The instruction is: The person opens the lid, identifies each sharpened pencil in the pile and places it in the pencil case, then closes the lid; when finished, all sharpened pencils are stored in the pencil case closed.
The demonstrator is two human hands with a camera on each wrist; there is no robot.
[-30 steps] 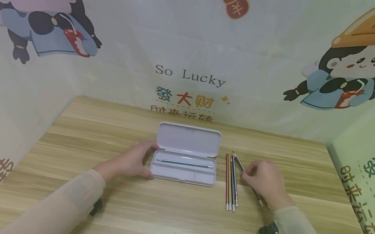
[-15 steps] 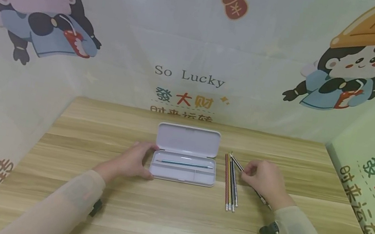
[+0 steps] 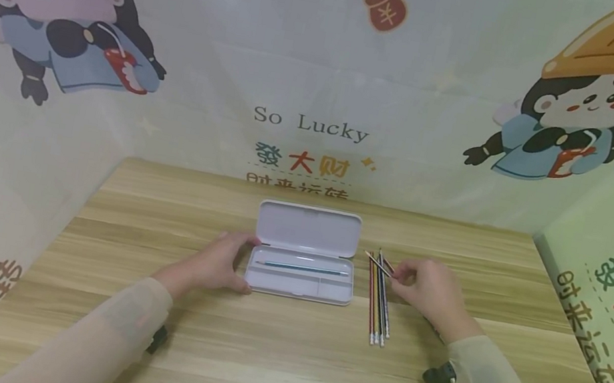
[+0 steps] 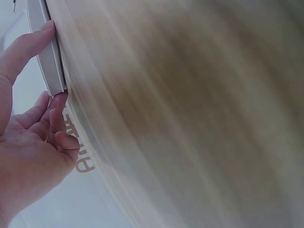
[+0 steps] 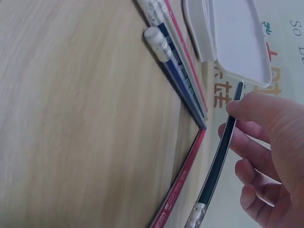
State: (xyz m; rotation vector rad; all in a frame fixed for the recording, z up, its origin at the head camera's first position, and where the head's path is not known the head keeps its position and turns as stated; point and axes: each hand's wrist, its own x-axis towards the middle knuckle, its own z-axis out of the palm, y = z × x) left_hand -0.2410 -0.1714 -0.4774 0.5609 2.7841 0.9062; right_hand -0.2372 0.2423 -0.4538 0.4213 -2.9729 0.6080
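Observation:
A white pencil case [image 3: 282,284] lies with its lid raised, a blue pencil [image 3: 303,268] in its long back compartment. My left hand [image 3: 219,261] grips the case's left end; in the left wrist view the thumb [image 4: 35,40] lies on one side and fingertips on the other. My right hand [image 3: 430,290] pinches a dark pencil [image 5: 219,159] between thumb and fingertips, its point angled left over the other pencils. Several pencils [image 3: 376,305], red, yellow and dark, lie side by side right of the case. A red pencil [image 5: 176,190] lies apart under my right hand.
Everything stands on a wood-grain table [image 3: 278,363]. Behind it hangs a pale printed backdrop [image 3: 212,67] with cartoon figures and lettering, which also covers both sides.
My right hand has lifted the dark pencil and shifted slightly left, so its tip now crosses over the row of pencils. The left hand and case have stayed put.

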